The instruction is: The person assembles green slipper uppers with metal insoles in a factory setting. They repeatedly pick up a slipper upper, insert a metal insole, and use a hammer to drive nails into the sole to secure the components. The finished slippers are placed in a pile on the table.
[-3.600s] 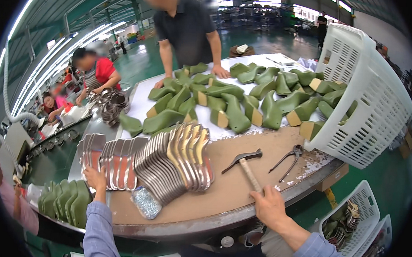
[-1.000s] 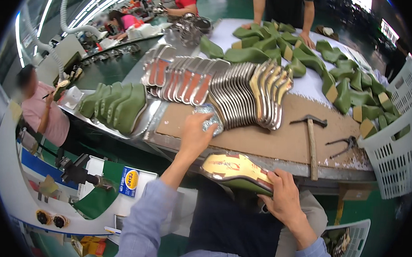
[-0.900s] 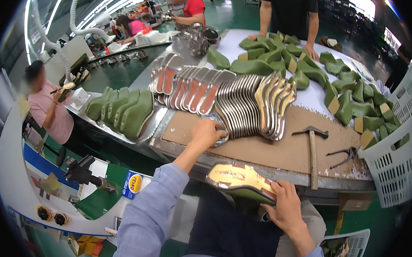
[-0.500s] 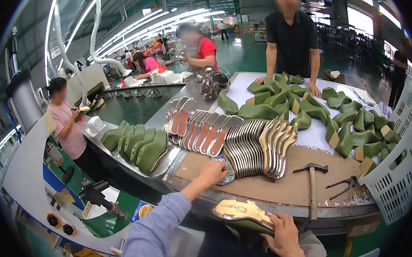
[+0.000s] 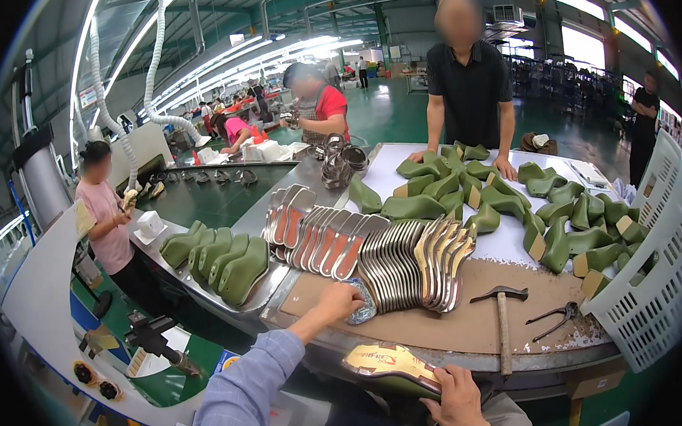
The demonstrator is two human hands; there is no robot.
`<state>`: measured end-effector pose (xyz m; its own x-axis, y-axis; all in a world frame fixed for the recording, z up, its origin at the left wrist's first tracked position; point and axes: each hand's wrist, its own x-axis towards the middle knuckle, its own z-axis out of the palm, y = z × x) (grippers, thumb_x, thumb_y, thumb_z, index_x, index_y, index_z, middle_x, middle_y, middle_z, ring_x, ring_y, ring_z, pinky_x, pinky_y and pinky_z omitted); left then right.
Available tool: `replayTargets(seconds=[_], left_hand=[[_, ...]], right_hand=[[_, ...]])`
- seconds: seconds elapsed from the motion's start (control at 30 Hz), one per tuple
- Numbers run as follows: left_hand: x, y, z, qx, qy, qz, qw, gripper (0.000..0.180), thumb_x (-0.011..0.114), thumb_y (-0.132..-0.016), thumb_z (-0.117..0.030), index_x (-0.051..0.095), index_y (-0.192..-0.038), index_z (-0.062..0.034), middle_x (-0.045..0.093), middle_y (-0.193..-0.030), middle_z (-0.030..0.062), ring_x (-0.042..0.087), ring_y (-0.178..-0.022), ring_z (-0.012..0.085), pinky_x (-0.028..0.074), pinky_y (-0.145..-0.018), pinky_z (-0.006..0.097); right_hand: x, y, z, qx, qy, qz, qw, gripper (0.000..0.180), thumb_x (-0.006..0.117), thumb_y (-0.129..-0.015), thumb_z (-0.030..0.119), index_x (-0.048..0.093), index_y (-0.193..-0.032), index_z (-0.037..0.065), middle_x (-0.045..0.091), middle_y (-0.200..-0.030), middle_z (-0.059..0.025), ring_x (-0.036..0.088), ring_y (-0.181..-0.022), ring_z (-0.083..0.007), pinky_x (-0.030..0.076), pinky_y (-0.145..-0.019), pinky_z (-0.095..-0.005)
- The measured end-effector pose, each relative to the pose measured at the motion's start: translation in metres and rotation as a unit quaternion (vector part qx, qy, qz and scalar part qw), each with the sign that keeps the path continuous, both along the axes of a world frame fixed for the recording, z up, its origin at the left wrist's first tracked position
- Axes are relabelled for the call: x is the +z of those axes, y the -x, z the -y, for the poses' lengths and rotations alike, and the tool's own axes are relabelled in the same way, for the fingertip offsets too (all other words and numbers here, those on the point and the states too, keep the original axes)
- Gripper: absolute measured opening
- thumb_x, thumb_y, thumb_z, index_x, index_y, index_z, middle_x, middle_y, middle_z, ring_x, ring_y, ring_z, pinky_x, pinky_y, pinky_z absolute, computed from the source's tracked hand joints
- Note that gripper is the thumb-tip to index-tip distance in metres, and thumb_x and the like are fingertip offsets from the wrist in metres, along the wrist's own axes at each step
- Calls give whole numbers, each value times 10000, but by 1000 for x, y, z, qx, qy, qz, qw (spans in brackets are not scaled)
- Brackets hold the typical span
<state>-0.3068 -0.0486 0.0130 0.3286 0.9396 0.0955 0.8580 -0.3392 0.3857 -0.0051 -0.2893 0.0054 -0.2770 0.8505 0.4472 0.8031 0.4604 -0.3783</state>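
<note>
My right hand (image 5: 457, 404) grips one end of a green shoe last (image 5: 405, 384), held above my lap with its sole side up. A pale yellow insole (image 5: 386, 360) lies on that sole, with brownish patches near my fingers. My left hand (image 5: 339, 301) is at a small blue-and-white patterned bundle (image 5: 363, 305) at the bench's near edge. Its fingers are drawn together at the bundle; whatever is between them is too small to make out. Just beyond stands a row of curved insoles (image 5: 408, 263) with shiny metallic edges, packed side by side.
A hammer (image 5: 503, 329) and pincers (image 5: 553, 320) lie on the brown board at right. Green lasts (image 5: 563, 236) pile up behind, beside a white slotted basket (image 5: 647, 267). More lasts (image 5: 230, 265) stand in a metal tray at left. A person (image 5: 471, 89) leans on the far table edge.
The whole view has shifted slightly, so bench items sit a little further left. My left hand stays at the patterned bundle, and my right hand keeps hold of the shoe last.
</note>
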Motion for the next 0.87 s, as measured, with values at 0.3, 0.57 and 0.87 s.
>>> replayTargets(seconds=[0.3,0.57,0.87], left_hand=[[-12,-1,-1,3,-58,84,995,229,655,-935,-247,628,-963,-20,716,-905,203,681,-848,415,522,-752,504],[2,-6,-4,-6,-23,275,961,206,680,-948,-109,638,-1114,5,733,-918,155,718,-824,272,550,-734,361],[64,-120,155,-182,143,333,914,190,655,-998,-142,712,-1162,-65,757,-1074,95,718,-1045,248,539,-927,321]], right_hand=[[1,1,1,-4,1,6,1000,783,915,-643,217,499,-1283,42,540,-1206,-179,559,-1036,-398,504,-863,-484],[3,2,-2,9,-19,-3,1000,771,910,-626,173,512,-1271,35,537,-1192,-176,564,-993,-390,510,-840,-466],[7,-6,-7,31,43,-56,997,776,863,-709,168,469,-1367,49,527,-1247,-171,561,-1080,-374,498,-928,-436]])
